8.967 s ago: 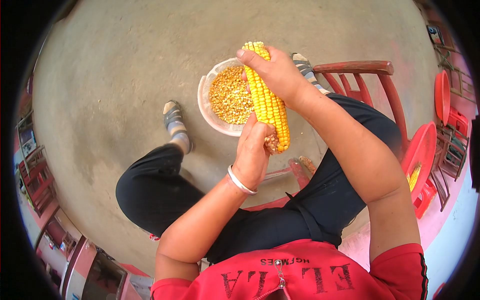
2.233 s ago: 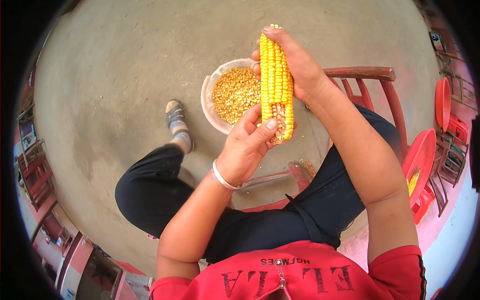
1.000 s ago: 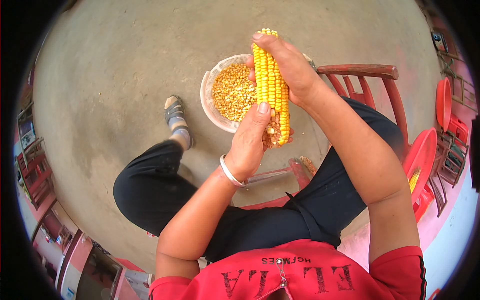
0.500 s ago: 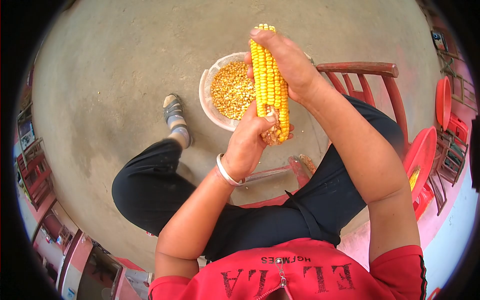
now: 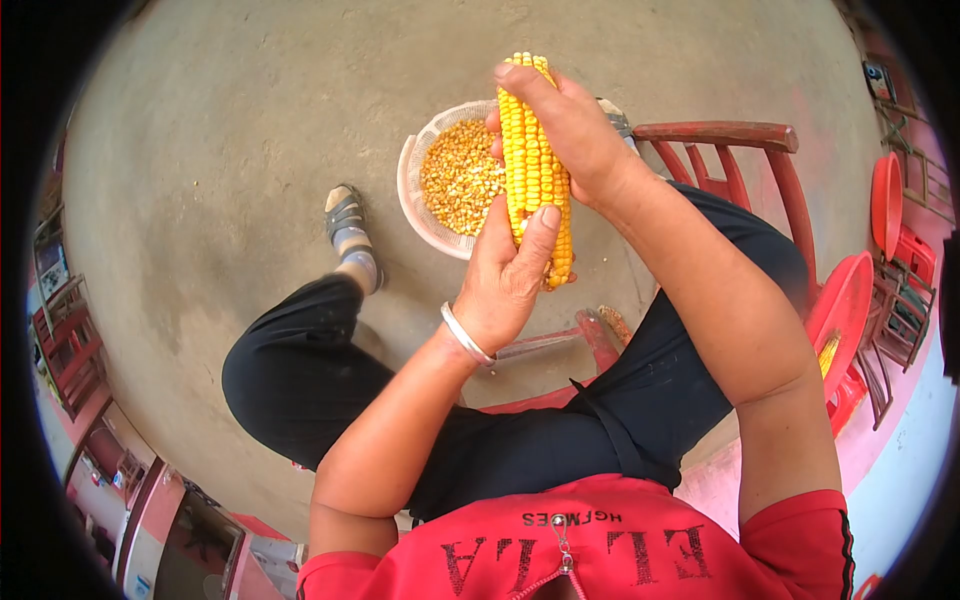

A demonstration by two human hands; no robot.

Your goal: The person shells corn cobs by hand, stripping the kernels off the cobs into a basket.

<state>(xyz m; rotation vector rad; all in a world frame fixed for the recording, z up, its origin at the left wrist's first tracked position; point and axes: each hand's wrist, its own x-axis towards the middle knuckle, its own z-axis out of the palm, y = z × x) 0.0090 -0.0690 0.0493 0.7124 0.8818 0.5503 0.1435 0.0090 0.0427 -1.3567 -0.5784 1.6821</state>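
Left thumb (image 5: pixel 546 224) shifted upward, our left hand (image 5: pixel 503 283) and right hand (image 5: pixel 578 132) are clasping a mostly kernelled corn ear (image 5: pixel 529 155), loose kernels (image 5: pixel 462 178) basketed.

Floor (image 5: pixel 250 120): grey-brown, darker stain at left; red wooden chair (image 5: pixel 715 133) at right, its rail worn brownish; red round object (image 5: pixel 886 207) near right edge (basin or tabletop, cannot tell), red plastic item just below. Far left: reddish wooden chair (image 5: pixel 74 350); dark framed panel (image 5: pixel 200 545) lower left, unclear.
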